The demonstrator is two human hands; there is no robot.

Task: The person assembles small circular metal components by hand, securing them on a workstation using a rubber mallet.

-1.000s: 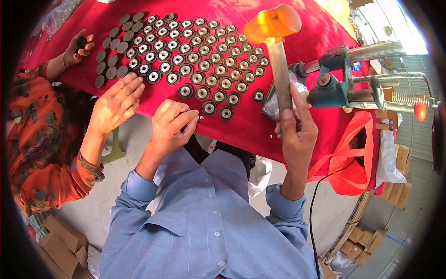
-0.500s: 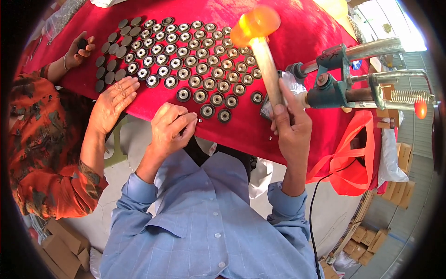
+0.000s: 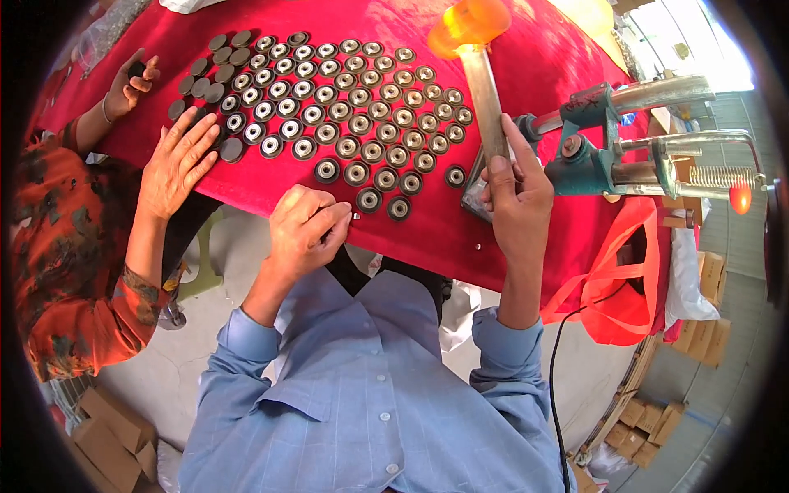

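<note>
My right hand (image 3: 521,197) grips the wooden handle of a mallet (image 3: 486,90), its orange, translucent-looking head raised toward the far side of the table. My left hand (image 3: 306,223) rests curled at the near table edge, fingers pressed together; what they hold, if anything, is hidden. A tiny white piece lies beside its fingertips. Beyond it, many round black discs with metal ring centres (image 3: 346,147) lie in rows on the red cloth. Plain dark discs (image 3: 232,149) sit at the left, where a co-worker's hand (image 3: 178,156) lies over some. The co-worker's other hand (image 3: 127,89) holds a small dark piece.
A green lever press (image 3: 579,164) with a red-knobbed handle stands at the table's right. Below it hangs a red bag (image 3: 622,283), and a black cable runs down beside my right arm. Cardboard boxes (image 3: 645,423) are stacked at lower right.
The mallet has swung slightly farther away and to the right with my right hand. A co-worker's hand has shifted left onto the plain discs. My left hand has barely moved.
</note>
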